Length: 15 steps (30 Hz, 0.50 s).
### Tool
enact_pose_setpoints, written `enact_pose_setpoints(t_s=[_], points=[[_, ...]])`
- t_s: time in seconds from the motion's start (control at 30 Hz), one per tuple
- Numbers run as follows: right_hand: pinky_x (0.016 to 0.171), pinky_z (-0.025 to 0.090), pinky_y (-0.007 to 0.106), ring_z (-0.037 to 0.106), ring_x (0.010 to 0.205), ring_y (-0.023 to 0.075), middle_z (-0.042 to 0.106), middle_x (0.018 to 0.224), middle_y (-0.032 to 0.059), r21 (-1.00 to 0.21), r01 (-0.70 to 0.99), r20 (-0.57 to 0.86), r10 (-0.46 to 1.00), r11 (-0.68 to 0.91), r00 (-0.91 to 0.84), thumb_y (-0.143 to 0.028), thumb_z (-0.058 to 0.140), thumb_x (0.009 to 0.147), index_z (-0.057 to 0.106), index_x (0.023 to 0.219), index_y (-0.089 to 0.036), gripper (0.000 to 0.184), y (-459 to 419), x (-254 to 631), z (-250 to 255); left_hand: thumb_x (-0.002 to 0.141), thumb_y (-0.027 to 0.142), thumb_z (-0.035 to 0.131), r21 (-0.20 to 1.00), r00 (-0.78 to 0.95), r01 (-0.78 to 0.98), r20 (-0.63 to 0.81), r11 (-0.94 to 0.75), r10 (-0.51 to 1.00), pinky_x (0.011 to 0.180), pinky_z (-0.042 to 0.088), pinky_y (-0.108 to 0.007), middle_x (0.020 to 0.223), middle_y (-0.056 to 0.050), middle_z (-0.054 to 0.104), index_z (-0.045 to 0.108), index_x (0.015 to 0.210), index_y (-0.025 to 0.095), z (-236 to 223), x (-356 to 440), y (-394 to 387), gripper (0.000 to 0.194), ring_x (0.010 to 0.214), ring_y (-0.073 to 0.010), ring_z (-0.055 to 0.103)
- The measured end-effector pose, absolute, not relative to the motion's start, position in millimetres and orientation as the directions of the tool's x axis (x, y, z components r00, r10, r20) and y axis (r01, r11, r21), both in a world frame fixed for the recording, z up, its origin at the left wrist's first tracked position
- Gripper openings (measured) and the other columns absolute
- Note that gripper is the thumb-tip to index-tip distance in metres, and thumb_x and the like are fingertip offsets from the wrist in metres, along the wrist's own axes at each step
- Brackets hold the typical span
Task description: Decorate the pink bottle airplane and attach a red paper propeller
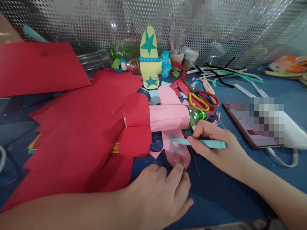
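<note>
My right hand [216,143] grips a light-blue marker [212,143], its tip on a grey-blue star [176,143] on a pink paper wing [168,153]. With fingers extended, my left hand [163,188] presses a fingertip on the wing's rounded lower end. The wing belongs to a bottle airplane: a clear bottle with a green cap [201,114], wrapped in pink paper [168,116]. A second pink wing [169,95] points away from me. Red rounded tail pieces [136,140] are at the bottle's left end.
Red paper sheets [79,137] cover the table's left side. Behind stands a yellow paper airplane [150,65] with teal stars. Scissors [203,99] lie among paper scraps. To the right are a phone [249,124], pipe cleaners [225,75] and an orange fish figure [287,64]. Perforated metal mesh [96,25] stands behind.
</note>
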State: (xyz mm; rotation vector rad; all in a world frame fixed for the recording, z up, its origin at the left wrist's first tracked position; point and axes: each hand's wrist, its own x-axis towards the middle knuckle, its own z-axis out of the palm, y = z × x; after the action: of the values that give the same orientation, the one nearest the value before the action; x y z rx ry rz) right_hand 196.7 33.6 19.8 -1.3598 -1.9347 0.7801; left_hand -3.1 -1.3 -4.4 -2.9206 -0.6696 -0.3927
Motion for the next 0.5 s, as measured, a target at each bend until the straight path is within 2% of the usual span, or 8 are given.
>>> enact_pose_setpoints(t_s=[0.5], points=[[0.045, 0.032, 0.020, 0.036, 0.046, 0.0061, 0.039, 0.057, -0.0095, -0.763, 0.577, 0.169, 0.951, 0.293, -0.260, -0.013, 0.052, 0.083, 0.037, 0.069, -0.023, 0.023, 33.1, 196.2, 20.2, 0.095, 0.036, 0.036, -0.063, 0.862, 0.453, 0.284, -0.889, 0.419, 0.041, 0.044, -0.033, 0.106, -0.015, 0.067, 0.060, 0.103, 0.011, -3.0, -1.8, -2.2, 0.036, 0.050, -0.0174, 0.058]])
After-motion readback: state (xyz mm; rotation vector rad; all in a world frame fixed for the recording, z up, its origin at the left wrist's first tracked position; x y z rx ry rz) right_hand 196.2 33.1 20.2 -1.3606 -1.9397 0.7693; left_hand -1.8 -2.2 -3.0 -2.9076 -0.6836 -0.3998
